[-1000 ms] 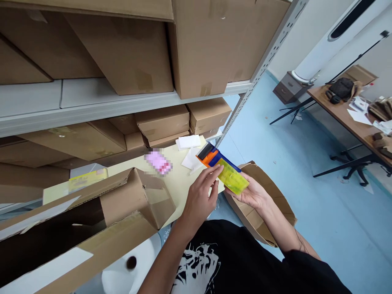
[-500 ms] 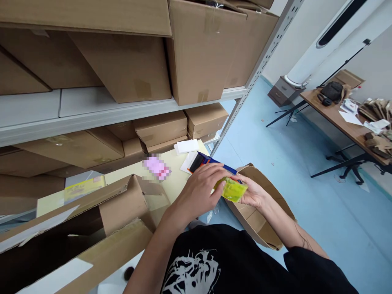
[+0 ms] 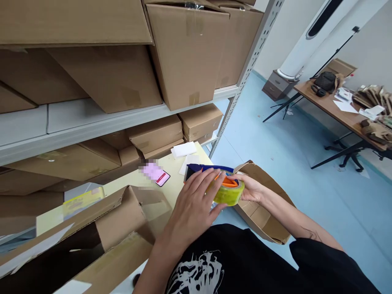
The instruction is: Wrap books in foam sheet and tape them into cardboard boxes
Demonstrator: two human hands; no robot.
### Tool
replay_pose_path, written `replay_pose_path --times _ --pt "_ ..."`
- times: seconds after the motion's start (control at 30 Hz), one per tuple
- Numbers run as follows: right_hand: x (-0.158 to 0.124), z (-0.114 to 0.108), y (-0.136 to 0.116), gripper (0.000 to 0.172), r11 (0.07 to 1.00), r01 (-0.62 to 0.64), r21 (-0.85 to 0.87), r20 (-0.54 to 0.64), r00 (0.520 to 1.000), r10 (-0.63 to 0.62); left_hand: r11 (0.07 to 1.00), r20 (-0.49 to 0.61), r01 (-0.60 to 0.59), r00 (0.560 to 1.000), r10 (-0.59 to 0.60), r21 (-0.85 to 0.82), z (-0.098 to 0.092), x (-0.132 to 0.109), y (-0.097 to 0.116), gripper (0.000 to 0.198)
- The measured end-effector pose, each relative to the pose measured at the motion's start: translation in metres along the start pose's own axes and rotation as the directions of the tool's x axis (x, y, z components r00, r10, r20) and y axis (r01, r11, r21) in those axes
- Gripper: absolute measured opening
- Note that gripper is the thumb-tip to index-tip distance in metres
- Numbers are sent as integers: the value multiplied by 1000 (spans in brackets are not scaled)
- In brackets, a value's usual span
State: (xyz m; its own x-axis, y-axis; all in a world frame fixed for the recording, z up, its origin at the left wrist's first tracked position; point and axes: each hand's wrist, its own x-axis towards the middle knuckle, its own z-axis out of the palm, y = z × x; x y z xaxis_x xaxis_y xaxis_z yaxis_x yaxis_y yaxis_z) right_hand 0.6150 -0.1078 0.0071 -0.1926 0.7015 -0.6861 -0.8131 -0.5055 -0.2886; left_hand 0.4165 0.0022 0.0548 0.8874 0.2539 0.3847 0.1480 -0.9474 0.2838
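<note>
A tape dispenser (image 3: pixel 225 185) with a blue and orange frame and a yellowish clear tape roll is held between both hands, lying flat over the table's right end. My right hand (image 3: pixel 252 188) grips it from the right side. My left hand (image 3: pixel 196 204) lies over its left side, fingers curled on the tape roll. An open cardboard box (image 3: pixel 122 220) lies on its side on the pale yellow table (image 3: pixel 171 179), left of my hands. A phone with a red case (image 3: pixel 161 177) rests on the table behind the box.
Metal shelving (image 3: pixel 122 116) loaded with cardboard boxes stands behind the table. White papers (image 3: pixel 183 149) lie at the table's far end. A brown cardboard piece (image 3: pixel 263 204) stands on the blue floor right of the table. A desk (image 3: pixel 346 114) with clutter is at far right.
The dispenser has been turned from tilted up to lying flat, showing the roll's edge. My left hand moved from its upper face to wrap over the roll. The view shifted left.
</note>
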Motion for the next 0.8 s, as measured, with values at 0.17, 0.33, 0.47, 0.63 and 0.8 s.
replay_pose_path --times 0.17,0.33,0.47,0.63,0.8 --pt "-4 5 -8 28 990 2 -144 -87 996 -15 989 218 146 966 -138 -22 10 7 -18 103" --pt "-12 8 -21 29 979 -32 -200 -92 996 14 970 385 219 908 -164 -104 13 12 -19 89" --pt "-17 12 -27 41 978 -53 -203 6 998 55 941 410 292 890 -202 -170 10 9 -12 54" --pt "-18 11 -40 57 971 -27 -239 142 988 63 885 419 406 861 -287 -229 5 6 -7 46" --pt "-22 5 -60 68 899 -10 -438 237 963 127 714 463 578 797 -389 -395 7 3 -8 41"
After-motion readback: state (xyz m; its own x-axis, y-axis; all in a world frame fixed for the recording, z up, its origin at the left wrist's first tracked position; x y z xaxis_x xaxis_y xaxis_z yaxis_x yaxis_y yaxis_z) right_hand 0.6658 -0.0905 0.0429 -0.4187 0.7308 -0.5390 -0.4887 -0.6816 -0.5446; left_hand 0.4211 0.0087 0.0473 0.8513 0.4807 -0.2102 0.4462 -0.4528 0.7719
